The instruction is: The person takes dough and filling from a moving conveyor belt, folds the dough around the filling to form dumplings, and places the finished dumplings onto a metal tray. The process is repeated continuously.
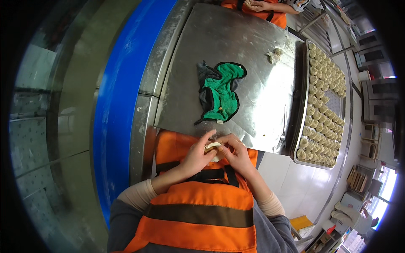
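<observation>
Close in front of my orange apron, both hands grip one dumpling. Its pale round wrapper is folded partway, with a little brownish filling showing at the left. My left hand pinches the wrapper's left side, its index finger raised. From the other side my right hand presses thumb and fingers on the wrapper's edge. Just beyond, a crumpled green and grey cloth with dark edging lies on the steel table.
Along the table's right side stands a metal tray with rows of dumplings. A metal utensil lies near it. Farther off is a small pale lump. Another person's hand shows at the far edge. A blue strip runs along the left.
</observation>
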`<state>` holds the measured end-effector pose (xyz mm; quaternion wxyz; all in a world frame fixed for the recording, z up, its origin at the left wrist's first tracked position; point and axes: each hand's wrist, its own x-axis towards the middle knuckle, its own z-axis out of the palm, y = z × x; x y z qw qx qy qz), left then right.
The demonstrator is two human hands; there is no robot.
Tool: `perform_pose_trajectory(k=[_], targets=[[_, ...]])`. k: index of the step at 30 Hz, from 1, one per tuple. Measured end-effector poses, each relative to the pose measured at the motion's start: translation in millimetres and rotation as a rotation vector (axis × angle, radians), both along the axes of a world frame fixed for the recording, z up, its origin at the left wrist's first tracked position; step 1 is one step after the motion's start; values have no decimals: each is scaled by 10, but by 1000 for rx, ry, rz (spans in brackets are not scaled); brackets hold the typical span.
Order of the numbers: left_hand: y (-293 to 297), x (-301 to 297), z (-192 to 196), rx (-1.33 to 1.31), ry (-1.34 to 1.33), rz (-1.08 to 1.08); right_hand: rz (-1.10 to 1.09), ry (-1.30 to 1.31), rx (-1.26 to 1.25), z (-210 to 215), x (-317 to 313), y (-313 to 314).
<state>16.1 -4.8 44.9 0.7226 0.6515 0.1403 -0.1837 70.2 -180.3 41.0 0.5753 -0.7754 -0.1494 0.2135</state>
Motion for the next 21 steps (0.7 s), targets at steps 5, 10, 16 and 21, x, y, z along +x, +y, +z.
perform_pose_trajectory(k=[5, 10, 16, 21], targets=[[25, -33, -286, -80, -113, -25, -46, -224, 42, -22, 4, -37], [35, -28, -180, -272, 138, 84, -17, -88, -11, 65, -3, -135], [10, -20, -165, -260, 100, 65, -49, -88, -81, 13, -92, -107], [-34, -7, -120, -56, 43, 62, -49, -305, -46, 52, -95, -50]])
